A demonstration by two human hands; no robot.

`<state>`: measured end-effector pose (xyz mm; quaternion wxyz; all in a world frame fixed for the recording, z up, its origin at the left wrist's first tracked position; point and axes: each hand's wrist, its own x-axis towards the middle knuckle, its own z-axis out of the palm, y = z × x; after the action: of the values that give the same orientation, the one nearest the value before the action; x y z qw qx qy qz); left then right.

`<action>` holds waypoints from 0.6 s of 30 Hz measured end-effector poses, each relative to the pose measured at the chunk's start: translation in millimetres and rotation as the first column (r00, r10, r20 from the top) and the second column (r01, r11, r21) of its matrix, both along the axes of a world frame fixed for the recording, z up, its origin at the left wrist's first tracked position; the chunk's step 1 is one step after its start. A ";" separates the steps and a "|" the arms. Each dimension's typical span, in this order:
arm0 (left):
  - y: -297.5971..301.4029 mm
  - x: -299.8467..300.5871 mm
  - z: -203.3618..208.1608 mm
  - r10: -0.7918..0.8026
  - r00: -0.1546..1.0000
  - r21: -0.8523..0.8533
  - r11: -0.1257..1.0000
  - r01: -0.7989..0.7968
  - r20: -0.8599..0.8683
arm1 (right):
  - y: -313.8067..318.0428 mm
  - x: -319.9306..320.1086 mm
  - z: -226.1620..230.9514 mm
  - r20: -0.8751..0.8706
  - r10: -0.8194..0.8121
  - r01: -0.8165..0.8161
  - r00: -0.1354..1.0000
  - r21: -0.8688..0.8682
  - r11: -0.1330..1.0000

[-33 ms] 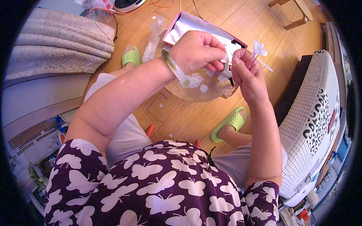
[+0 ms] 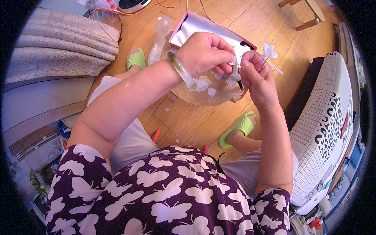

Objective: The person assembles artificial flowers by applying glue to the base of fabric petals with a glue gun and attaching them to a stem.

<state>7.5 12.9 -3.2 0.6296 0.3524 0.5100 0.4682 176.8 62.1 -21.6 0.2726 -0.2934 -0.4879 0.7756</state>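
Note:
Over the small round wooden stool point(image 2: 188, 96), my left hand point(image 2: 205, 53) is closed in a pinch, with what looks like a small white petal point(image 2: 233, 61) at its fingertips. A pale bangle point(image 2: 181, 69) circles that wrist. Close by on the right, my right hand point(image 2: 256, 76) grips the thin stem of a white artificial flower point(image 2: 269, 50) between thumb and fingers. A thin white stick point(image 2: 277, 68) pokes out beside it. Loose white petals point(image 2: 201, 84) lie on the stool below. My left hand partly hides what lies beneath.
Behind my hands lies an open pink-edged box point(image 2: 203, 24) lined in white. A crumpled clear plastic bag point(image 2: 158, 45) is left of it. Patterned cloth point(image 2: 66, 43) hangs at the left, and a white patterned cushioned seat point(image 2: 321, 129) stands right. A wooden stool leg point(image 2: 305, 26) shows far right.

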 end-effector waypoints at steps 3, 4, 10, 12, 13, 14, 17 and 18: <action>-0.2 0.1 -0.5 -0.005 1.000 -0.005 1.000 0.005 -0.011 | -0.9 -0.8 1.0 -0.005 -0.007 0.007 1.000 -0.011 1.000; -0.2 0.2 -1.8 -0.005 1.000 -0.002 1.000 0.005 -0.011 | -1.3 -1.1 1.6 -0.007 -0.011 0.011 1.000 -0.015 1.000; 0.3 0.3 -3.7 -0.006 1.000 0.003 1.000 0.006 -0.006 | 1.0 3.0 0.9 0.018 0.035 -0.034 0.999 -0.018 0.999; -0.1 -0.1 -5.1 -0.004 1.000 0.015 1.000 0.004 0.009 | 0.2 2.2 1.0 0.015 0.019 -0.019 1.000 -0.011 1.000; -0.3 -0.1 -5.4 -0.001 1.000 0.021 1.000 0.001 0.013 | -0.2 1.8 1.1 0.014 0.011 -0.011 1.000 -0.007 1.000; -0.4 -0.1 -5.6 0.002 1.000 0.026 1.000 -0.002 0.018 | -0.4 1.7 1.2 0.019 0.013 -0.013 1.000 -0.005 1.000; -1.2 -0.4 -4.1 0.014 0.999 0.023 1.000 -0.014 0.033 | -0.8 1.4 2.0 0.036 0.013 -0.013 0.999 0.004 1.000; -1.3 -0.8 -4.6 0.010 0.999 0.026 1.000 -0.011 0.040 | -1.1 1.1 2.7 0.045 0.010 -0.010 0.999 0.006 1.000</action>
<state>6.7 11.5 -7.9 0.6326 0.3484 0.4930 0.4852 177.9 61.0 -18.9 0.2587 -0.3075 -0.4980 0.7685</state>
